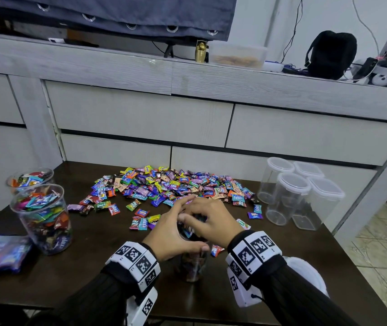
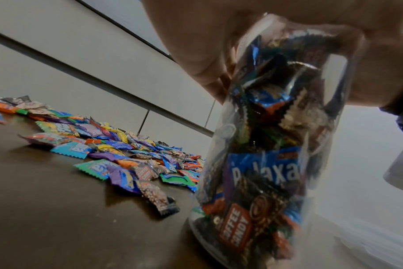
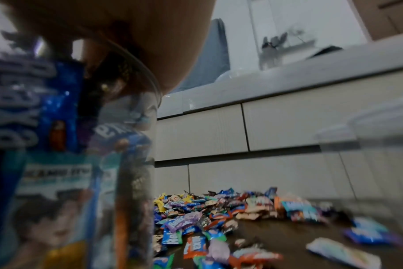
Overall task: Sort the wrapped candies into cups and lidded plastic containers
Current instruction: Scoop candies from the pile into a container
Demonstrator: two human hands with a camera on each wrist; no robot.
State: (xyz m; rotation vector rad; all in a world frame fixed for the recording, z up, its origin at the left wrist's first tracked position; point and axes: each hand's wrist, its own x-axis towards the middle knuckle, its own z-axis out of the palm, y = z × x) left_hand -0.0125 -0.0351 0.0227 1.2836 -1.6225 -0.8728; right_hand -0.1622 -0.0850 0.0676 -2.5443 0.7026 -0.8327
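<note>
Filling cup: clear cup (image 1: 193,262) near front edge of table (image 1: 93,267), nearly full of wrapped candies.
L hand (image 1: 167,234): curled round cup rim, steadying; grip low enough so cup won't tip.
R hand (image 1: 207,220): fingers bunched over cup mouth, prob. pressing candies in; what it pinches, can't tell.
Pile (image 1: 176,184): mid-table, lots left.
Lidded containers (image 1: 298,191): right edge, empty; switch soon.

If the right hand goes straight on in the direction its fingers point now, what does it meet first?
The right hand points down and leftward into the mouth of the clear cup, so it would probably first meet the wrapped candies packed inside. The left hand grips the cup's rim just beyond; depth there is unclear.
</note>
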